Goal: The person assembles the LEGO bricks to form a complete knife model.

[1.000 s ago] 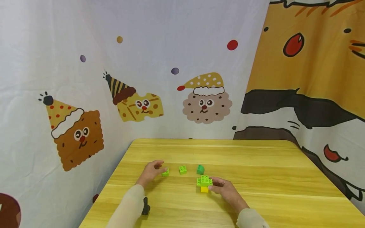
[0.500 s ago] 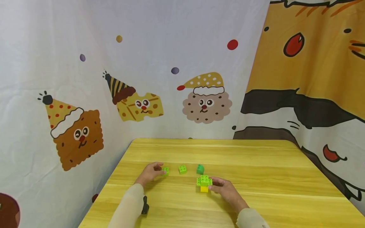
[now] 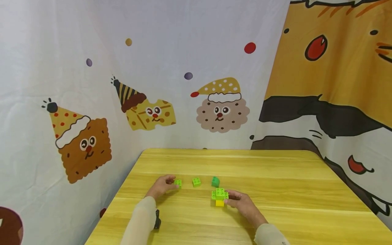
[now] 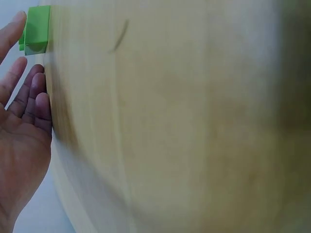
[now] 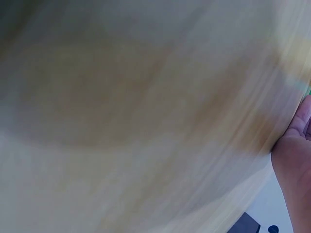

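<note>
In the head view my left hand (image 3: 162, 186) lies at the left of a small lime-green toy building brick (image 3: 178, 184), its thumb tip right at the brick's near side. The left wrist view shows the thumb and fingers spread apart beside that green brick (image 4: 37, 29). My right hand (image 3: 242, 204) pinches the right side of a built piece of toy bricks (image 3: 219, 194), lime green on top with a yellow brick (image 3: 219, 203) underneath. In the right wrist view, only part of the right hand (image 5: 294, 150) shows at the right edge, and the piece is mostly out of sight.
A second lime-green brick (image 3: 196, 182) and a darker green curved brick (image 3: 215, 181) stand on the wooden table (image 3: 275, 177) beyond the hands. A black object (image 3: 157, 219) shows beside the left sleeve. A printed cloth (image 3: 171, 30) hangs behind the table.
The left hand's fingers have drawn back slightly from over the lime-green brick, so more of its studs show. The right hand and the built piece have stayed in place.
</note>
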Available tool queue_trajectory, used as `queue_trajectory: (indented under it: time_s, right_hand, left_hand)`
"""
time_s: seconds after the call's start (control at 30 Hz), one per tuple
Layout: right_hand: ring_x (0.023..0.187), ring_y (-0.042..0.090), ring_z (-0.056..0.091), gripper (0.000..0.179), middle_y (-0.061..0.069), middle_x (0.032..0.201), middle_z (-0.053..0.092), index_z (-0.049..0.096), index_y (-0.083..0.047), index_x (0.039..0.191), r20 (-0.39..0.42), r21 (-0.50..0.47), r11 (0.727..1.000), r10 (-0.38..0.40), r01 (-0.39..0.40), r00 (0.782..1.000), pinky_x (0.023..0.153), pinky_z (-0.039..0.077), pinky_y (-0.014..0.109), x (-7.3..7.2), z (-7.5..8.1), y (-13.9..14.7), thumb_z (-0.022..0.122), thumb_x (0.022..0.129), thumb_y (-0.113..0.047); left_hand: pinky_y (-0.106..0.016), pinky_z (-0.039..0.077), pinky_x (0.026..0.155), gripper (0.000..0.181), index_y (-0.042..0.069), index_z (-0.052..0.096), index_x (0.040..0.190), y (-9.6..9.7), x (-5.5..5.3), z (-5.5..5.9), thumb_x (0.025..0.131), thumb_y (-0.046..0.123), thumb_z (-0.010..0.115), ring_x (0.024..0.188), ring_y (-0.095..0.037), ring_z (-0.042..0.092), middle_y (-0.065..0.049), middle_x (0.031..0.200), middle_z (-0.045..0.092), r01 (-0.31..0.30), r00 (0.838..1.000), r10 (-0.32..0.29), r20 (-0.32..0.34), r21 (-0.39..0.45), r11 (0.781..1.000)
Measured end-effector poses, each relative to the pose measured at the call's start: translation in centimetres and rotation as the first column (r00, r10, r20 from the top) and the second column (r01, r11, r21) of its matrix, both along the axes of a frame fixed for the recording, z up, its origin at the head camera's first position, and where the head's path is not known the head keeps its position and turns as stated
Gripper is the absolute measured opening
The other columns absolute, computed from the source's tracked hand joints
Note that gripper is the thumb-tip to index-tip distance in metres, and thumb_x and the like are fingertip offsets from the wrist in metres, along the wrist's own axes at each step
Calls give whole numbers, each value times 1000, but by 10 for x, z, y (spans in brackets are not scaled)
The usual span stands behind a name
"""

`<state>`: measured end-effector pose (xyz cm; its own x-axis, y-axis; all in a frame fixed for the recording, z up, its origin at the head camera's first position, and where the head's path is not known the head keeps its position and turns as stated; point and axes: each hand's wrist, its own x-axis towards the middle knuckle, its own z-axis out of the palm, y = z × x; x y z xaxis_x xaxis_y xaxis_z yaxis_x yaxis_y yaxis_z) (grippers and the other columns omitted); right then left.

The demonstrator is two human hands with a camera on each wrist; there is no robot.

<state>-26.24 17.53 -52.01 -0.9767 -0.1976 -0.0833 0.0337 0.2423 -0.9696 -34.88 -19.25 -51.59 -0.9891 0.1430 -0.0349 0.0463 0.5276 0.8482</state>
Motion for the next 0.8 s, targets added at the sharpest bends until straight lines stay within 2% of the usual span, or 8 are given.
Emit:
queue_trajectory:
  time_s: [0.3, 0.57, 0.8]
  right_hand:
    - [112, 25, 58, 55, 9, 123, 63, 58, -5, 137, 8, -9, 1000, 15, -15, 1000, 94, 47, 47, 0, 1, 1, 72, 92, -33]
    - [111, 25, 59, 55, 10, 123, 64, 59, -3, 136, 10, -10, 1000, -16, 16, 1000, 92, 48, 47, 1, 2, 0, 74, 90, -30]
    - [112, 26, 59, 56, 10, 124, 64, 58, -3, 136, 8, -7, 1000, -29, 29, 1000, 92, 49, 46, 0, 1, 0, 75, 90, -30]
  left_hand:
    - [-50, 43, 96, 56, 2, 60, 133, 0, 0, -2, 85, 22, 81, 113, -29, 53, -11, 124, 59, 23, 1000, -24, -17, -25, 999]
    - [-49, 44, 93, 52, 5, 63, 130, 1, 0, -3, 84, 24, 81, 107, -26, 53, -8, 118, 59, 15, 1000, -16, -14, -46, 999]
    - [-49, 45, 93, 50, 4, 64, 128, 1, 0, -4, 84, 22, 81, 106, -26, 55, -9, 118, 61, 18, 999, -20, -40, -58, 998]
